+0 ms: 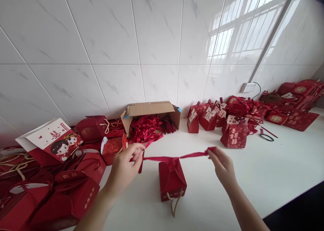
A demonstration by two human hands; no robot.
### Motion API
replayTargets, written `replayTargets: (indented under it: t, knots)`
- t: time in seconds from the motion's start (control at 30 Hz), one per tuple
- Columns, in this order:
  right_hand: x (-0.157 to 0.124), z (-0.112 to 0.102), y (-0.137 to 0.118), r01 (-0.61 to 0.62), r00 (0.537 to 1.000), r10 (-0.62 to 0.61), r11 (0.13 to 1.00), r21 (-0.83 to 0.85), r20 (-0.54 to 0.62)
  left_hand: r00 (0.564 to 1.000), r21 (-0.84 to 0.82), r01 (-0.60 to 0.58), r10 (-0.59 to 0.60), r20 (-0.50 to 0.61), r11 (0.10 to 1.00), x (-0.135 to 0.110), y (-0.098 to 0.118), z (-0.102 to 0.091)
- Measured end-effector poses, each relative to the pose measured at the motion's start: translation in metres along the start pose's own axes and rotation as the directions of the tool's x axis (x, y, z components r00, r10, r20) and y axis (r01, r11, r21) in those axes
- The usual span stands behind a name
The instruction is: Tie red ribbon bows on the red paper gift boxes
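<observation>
A small red gift box [172, 180] stands on the white table in front of me, with a rope handle [174, 204] hanging at its near side. A dark red ribbon [192, 154] stretches across the top of the box, crossing at its middle. My left hand [131, 160] pinches one end of the ribbon, left of the box. On the other side, my right hand [222, 161] grips the opposite end between thumb and fingers. Both hands are raised a little above the box's top, and the ribbon looks taut between them.
Behind the box, an open cardboard carton [152, 108] holds many red ribbons [145, 128]. Several red boxes crowd the left, one with a cartoon couple [60, 139]. Small tagged boxes [209, 118] line the right rear. Black-handled scissors [267, 137] lie near a power strip [248, 87].
</observation>
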State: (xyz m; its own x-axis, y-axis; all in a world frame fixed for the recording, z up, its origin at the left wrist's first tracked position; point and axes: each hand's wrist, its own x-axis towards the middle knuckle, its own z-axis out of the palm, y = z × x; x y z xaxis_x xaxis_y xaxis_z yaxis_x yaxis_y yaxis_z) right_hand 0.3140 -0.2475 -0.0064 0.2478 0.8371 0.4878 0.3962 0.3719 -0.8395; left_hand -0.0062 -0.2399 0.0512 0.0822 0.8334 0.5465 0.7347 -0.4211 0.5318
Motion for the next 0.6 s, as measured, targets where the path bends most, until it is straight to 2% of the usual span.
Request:
replayTargets:
  t: [0.07, 0.13, 0.2, 0.23, 0.3, 0.37, 0.43, 0.5, 0.6]
  knots:
    - [-0.018, -0.018, 0.038, -0.127, 0.992, 0.12, 0.974, -0.187, -0.051, 0.984, 0.097, 0.091, -0.104, 0.143, 0.991, -0.018, -0.036, -0.003]
    - [-0.034, -0.032, 0.069, -0.207, 0.975, 0.221, 0.929, -0.307, 0.012, 0.945, 0.158, 0.165, -0.202, 0.256, 0.973, -0.038, -0.066, 0.0]
    - [-0.044, -0.037, 0.087, -0.247, 0.943, 0.307, 0.905, -0.347, 0.127, 0.913, 0.157, 0.194, -0.237, 0.333, 0.968, -0.055, -0.082, 0.006]
    - [-0.047, -0.036, 0.09, -0.247, 0.939, 0.315, 0.897, -0.366, 0.138, 0.912, 0.137, 0.192, -0.228, 0.341, 0.972, -0.061, -0.083, 0.011]
    - [-0.046, -0.028, 0.086, -0.213, 0.96, 0.268, 0.89, -0.403, 0.083, 0.93, 0.075, 0.178, -0.193, 0.312, 0.981, -0.066, -0.075, 0.02]
    - [-0.04, -0.015, 0.071, -0.158, 0.979, 0.196, 0.901, -0.404, 0.054, 0.942, -0.005, 0.189, -0.18, 0.284, 0.982, -0.065, -0.057, 0.029]
    - [-0.032, 0.001, 0.05, -0.116, 0.971, 0.175, 0.943, -0.312, 0.166, 0.928, -0.109, 0.242, -0.197, 0.316, 0.964, -0.059, -0.035, 0.039]
    - [-0.027, 0.019, 0.031, -0.098, 0.941, 0.156, 0.975, -0.201, 0.299, 0.908, -0.217, 0.301, -0.21, 0.364, 0.928, -0.053, -0.015, 0.049]
    - [-0.027, 0.045, 0.011, -0.154, 0.89, 0.202, 0.977, -0.146, 0.41, 0.885, -0.296, 0.357, -0.22, 0.411, 0.886, -0.047, 0.003, 0.065]
